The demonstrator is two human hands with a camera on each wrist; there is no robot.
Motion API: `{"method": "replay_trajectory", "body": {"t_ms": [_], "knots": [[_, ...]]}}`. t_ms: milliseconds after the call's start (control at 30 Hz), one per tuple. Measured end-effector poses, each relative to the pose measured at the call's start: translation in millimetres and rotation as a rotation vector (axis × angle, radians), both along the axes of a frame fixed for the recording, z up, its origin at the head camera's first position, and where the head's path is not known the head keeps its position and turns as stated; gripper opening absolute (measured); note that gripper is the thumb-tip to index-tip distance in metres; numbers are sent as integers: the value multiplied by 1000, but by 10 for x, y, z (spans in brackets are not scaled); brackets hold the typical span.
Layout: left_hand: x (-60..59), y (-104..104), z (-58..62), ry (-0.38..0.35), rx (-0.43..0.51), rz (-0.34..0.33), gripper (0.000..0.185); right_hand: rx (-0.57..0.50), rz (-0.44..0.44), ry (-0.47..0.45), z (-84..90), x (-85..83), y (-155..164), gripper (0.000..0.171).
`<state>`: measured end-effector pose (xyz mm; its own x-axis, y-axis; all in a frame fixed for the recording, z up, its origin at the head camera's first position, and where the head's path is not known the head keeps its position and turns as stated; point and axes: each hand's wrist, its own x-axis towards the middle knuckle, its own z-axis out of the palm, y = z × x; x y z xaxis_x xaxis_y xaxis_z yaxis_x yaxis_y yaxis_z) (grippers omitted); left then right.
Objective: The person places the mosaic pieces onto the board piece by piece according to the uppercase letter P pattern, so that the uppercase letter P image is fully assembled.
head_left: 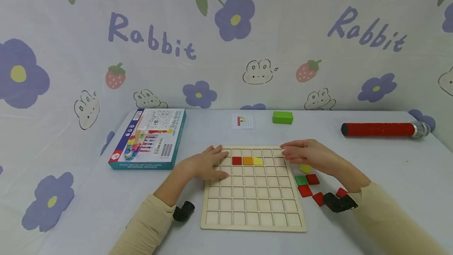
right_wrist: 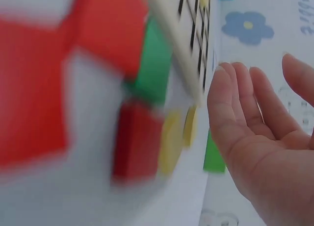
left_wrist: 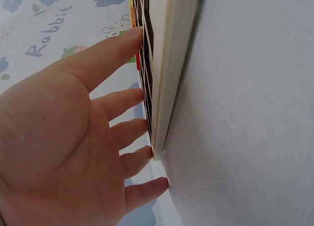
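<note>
A wooden grid board (head_left: 253, 207) lies on the table with a red tile (head_left: 236, 161), an orange tile (head_left: 247, 161) and a yellow tile (head_left: 258, 161) side by side in its second row. My left hand (head_left: 209, 163) lies flat with straight fingers on the board's left edge (left_wrist: 162, 88); its fingers (left_wrist: 117, 101) touch the rim. My right hand (head_left: 308, 153) hovers flat over the board's upper right corner and holds nothing; its fingers (right_wrist: 245, 103) are straight. Loose red tiles (head_left: 313, 179), a green tile (head_left: 301, 180) and a yellow tile (head_left: 305, 168) lie right of the board.
A colourful game box (head_left: 148, 137) lies at the left. A small pattern card (head_left: 242, 121) and a green block (head_left: 282, 117) sit behind the board. A red tube (head_left: 380, 129) lies at the far right. A printed cloth (head_left: 226, 42) hangs behind the table.
</note>
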<state>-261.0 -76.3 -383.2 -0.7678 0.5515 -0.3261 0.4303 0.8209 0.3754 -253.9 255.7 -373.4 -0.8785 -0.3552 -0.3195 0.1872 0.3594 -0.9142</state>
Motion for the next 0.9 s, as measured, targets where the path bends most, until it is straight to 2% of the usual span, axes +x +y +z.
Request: {"method": "replay_trajectory", "body": {"t_ms": [100, 233, 433, 667, 800, 900], "knots": [[1, 7, 0, 0, -1, 0, 72, 10, -35, -3, -4, 89, 182, 63], [5, 12, 8, -6, -3, 1, 72, 102, -43, 29, -27, 209, 388, 64], [8, 20, 7, -14, -1, 10, 72, 234, 3, 107, -61, 390, 639, 59], [13, 17, 13, -14, -4, 24, 73, 375, 55, 222, -81, 615, 790, 51], [15, 20, 11, -10, -9, 28, 73, 414, 93, 264, -80, 710, 875, 50], [20, 18, 21, -11, -11, 29, 73, 406, 105, 260, -97, 759, 928, 52]]}}
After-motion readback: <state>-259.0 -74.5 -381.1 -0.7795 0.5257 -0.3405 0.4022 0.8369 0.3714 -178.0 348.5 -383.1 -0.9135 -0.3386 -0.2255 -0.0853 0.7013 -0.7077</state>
